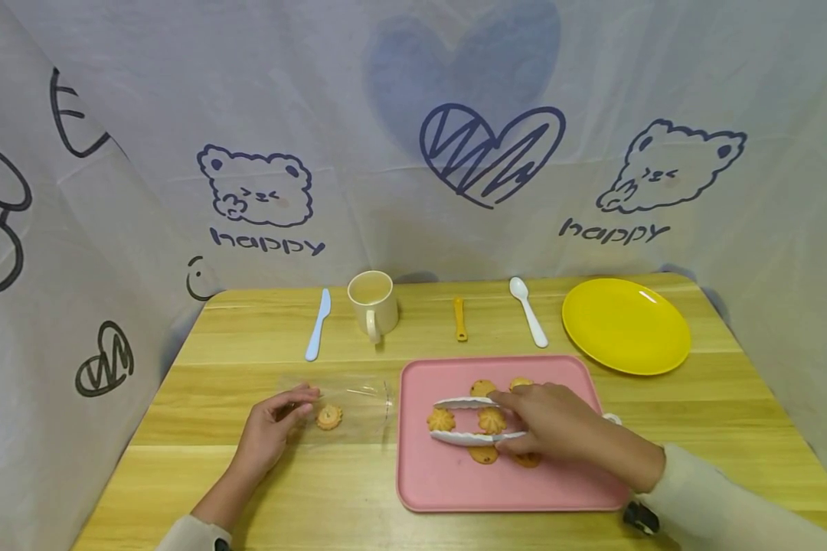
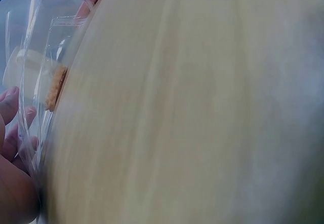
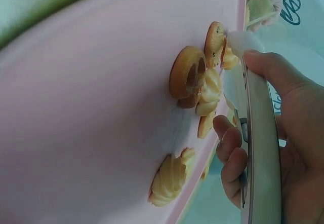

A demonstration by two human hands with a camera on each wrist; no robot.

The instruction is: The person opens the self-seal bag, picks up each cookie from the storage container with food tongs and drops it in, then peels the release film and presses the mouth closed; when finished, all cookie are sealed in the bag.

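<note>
"What did the head view show?"

"Right of centre, low in the frame, the right hand point(image 1: 547, 417) gripped white tongs point(image 1: 465, 439) over the pink tray point(image 1: 427, 486). Their arms stood apart, two star-shaped cookies point(image 1: 492, 420) lying between them; I couldn't tell whether they touched."

"And the left hand point(image 1: 272, 428)?"

"At lower left, it pinched the clear bag point(image 1: 365, 421) by its left side, the bagged cookie point(image 1: 328, 417) just beside the fingertips."

"The left wrist view?"

"Fingers met the plastic at lower left; the bagged cookie sat above them, slightly right."

"Right wrist?"

"Thumb and curled fingers held the tongs at right, with cookies mid-frame, left of the grip."
</note>
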